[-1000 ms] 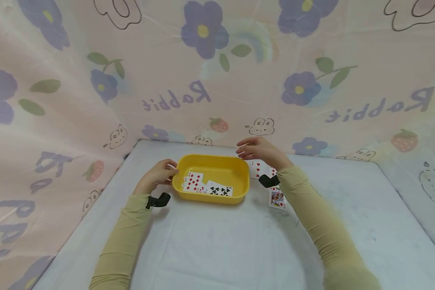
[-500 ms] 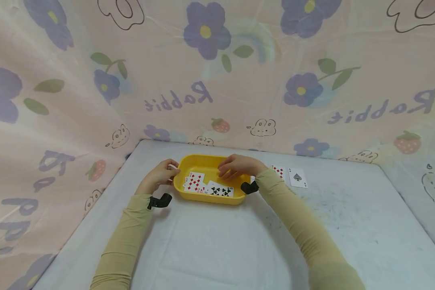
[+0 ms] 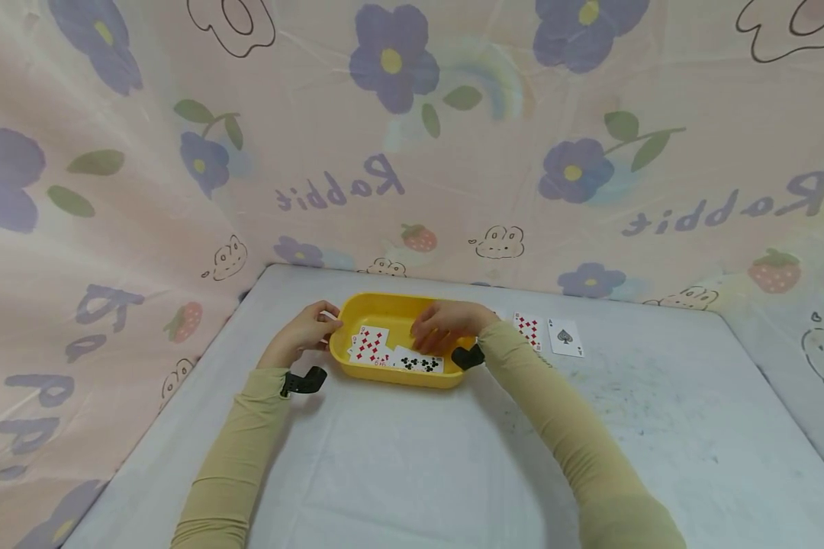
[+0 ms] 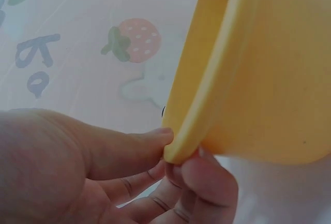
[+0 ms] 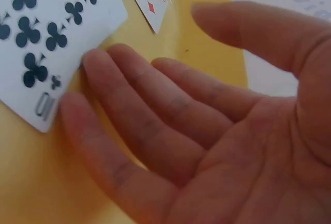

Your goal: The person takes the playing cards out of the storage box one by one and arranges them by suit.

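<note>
My left hand (image 3: 307, 329) pinches the left rim of a yellow plastic tub (image 3: 391, 378). In the left wrist view, the thumb lies on one side of the rim (image 4: 207, 87) and curled fingers on the other. Over the tub's right part, my right hand (image 3: 446, 322) reaches inside with loosely bent fingers and nothing in its grasp. Its fingertips are at the edge of a ten of clubs (image 5: 57, 35), with the thumb held apart. Whether they touch the card is unclear. A diamonds playing card (image 3: 369, 345) lies at the tub's left, overlapping other cards.
Right of the tub, a diamonds card (image 3: 527, 331) and an ace of spades (image 3: 564, 337) lie face up on the white-covered table (image 3: 412, 465). My right sleeve (image 3: 556, 415) blocks part of the tabletop. A patterned cloth (image 3: 453, 152) hangs behind and to the left.
My right hand has come leftward and down from above the tub's right rim into the tub. Its arm now uncovers the ace of spades. The left hand keeps its hold.
</note>
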Tool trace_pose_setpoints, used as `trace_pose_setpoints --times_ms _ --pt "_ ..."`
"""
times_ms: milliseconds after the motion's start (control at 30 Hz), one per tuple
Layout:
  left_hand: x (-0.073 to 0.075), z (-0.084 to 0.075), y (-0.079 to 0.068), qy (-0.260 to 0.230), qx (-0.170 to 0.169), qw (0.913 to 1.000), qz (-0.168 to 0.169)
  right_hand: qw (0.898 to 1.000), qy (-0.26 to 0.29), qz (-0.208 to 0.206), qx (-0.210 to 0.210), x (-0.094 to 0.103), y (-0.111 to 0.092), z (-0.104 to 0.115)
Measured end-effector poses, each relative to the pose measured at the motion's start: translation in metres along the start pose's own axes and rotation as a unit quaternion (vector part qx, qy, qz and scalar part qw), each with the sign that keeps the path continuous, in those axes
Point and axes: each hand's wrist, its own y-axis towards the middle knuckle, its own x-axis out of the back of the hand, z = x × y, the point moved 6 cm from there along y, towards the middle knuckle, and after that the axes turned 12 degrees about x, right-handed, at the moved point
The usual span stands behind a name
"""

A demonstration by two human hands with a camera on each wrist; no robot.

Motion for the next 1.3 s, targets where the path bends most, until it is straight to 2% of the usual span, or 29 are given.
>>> trace_pose_setpoints --times_ms 133,300,700,800,1033,1300 --pt "0.000 0.000 0.000 -0.001 -0.002 1.0000 -0.002 1.000 -0.013 0.021 -0.004 -0.004 0.001 -0.001" --pt "-0.002 0.000 0.001 0.000 -0.006 1.0000 0.000 0.999 -0.032 0.019 -0.017 -0.005 -0.001 -0.001" --pt "-0.003 0.000 0.000 0.001 -0.011 0.9999 0.012 0.991 -0.123 0.039 -0.039 -0.007 -0.005 0.003" --pt "-0.002 0.000 0.001 0.005 -0.010 0.9999 0.010 0.989 -0.146 0.015 -0.037 -0.002 -0.006 0.006" --pt "-0.002 0.000 0.002 0.006 -0.007 0.9999 0.007 0.981 -0.179 -0.075 -0.010 0.015 -0.012 0.016" --pt "-0.002 0.001 -0.001 0.008 -0.003 1.0000 0.005 0.981 -0.149 -0.122 0.026 0.028 -0.025 0.022"
